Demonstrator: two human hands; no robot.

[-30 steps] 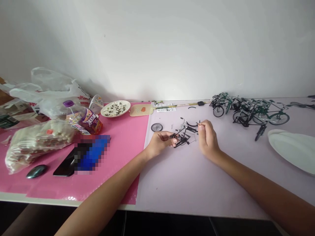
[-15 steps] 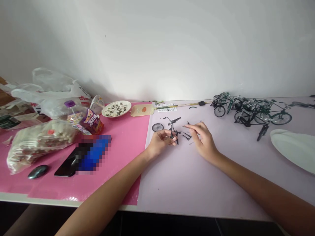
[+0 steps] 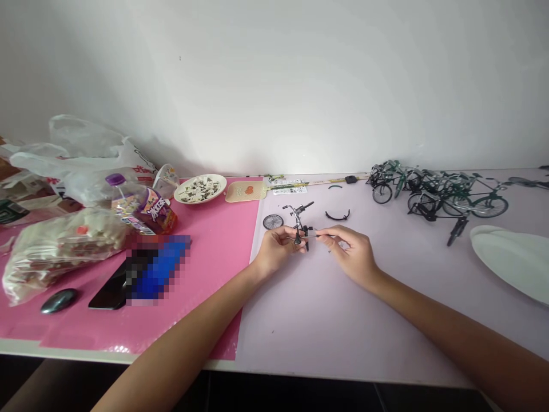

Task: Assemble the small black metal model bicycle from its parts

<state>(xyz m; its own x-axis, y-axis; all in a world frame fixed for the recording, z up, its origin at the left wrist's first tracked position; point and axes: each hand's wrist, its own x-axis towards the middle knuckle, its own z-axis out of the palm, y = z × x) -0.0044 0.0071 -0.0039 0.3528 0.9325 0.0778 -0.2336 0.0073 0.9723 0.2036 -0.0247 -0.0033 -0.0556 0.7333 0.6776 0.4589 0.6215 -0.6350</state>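
The left hand [image 3: 277, 250] pinches the toy bicycle [image 3: 299, 220]; right of the bicycle, the right hand [image 3: 354, 254] grips a thin rod [image 3: 313, 236], best kept straight.

Your table [image 3: 86, 356] meets a plain, pale wall [image 3: 274, 86].
Before you, soft light brightens the wall's lower middle and dims toward the upper left (one tiny dark speck [image 3: 180, 58] shows there). Your tabletop is two-toned, a glossy pink covering [image 3: 193, 315] on the left beside a pale lilac surface [image 3: 343, 337] on the right; below its front edge, you see deep shadow.
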